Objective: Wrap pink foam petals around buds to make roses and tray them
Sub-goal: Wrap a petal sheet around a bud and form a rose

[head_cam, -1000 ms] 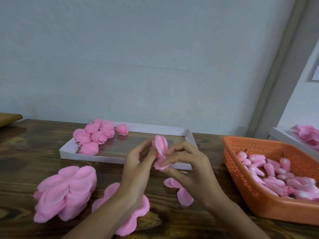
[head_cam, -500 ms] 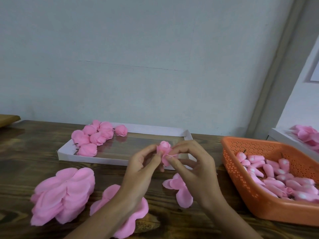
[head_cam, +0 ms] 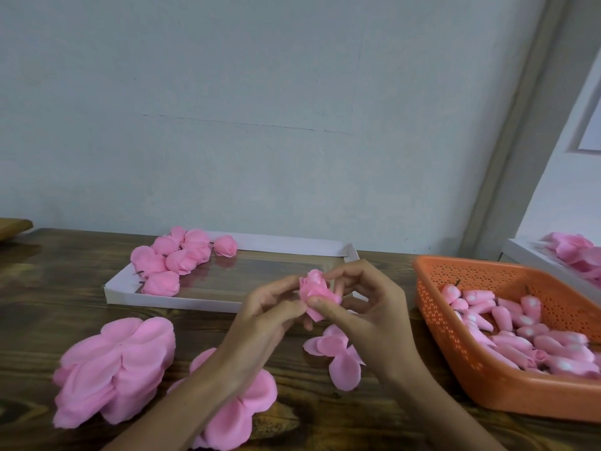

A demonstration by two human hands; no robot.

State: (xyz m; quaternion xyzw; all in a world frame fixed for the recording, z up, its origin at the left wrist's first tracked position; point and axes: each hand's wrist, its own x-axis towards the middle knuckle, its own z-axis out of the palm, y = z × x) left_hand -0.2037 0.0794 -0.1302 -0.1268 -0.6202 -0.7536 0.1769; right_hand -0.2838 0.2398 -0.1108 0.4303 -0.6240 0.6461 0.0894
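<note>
A half-wrapped pink foam rose point(head_cam: 317, 291) is held above the table between both hands. My left hand point(head_cam: 266, 317) pinches its left side and base. My right hand point(head_cam: 364, 307) pinches its lower right with the thumb, fingers curled behind it. A white tray point(head_cam: 208, 302) behind the hands holds several finished roses point(head_cam: 177, 258) at its left end. An orange basket point(head_cam: 452, 362) on the right holds several buds point(head_cam: 520, 330). Loose petal pieces point(head_cam: 338, 354) lie under my right hand.
A thick stack of pink petal sheets point(head_cam: 113, 369) lies at the front left, and another petal sheet point(head_cam: 240, 405) lies under my left forearm. A second white tray point(head_cam: 549, 265) with pink pieces sits at the far right. A grey wall stands behind the wooden table point(head_cam: 58, 288).
The petal that stood open above the bud has been folded down around it into a tighter rose. Both hands have closed in and shifted slightly lower.
</note>
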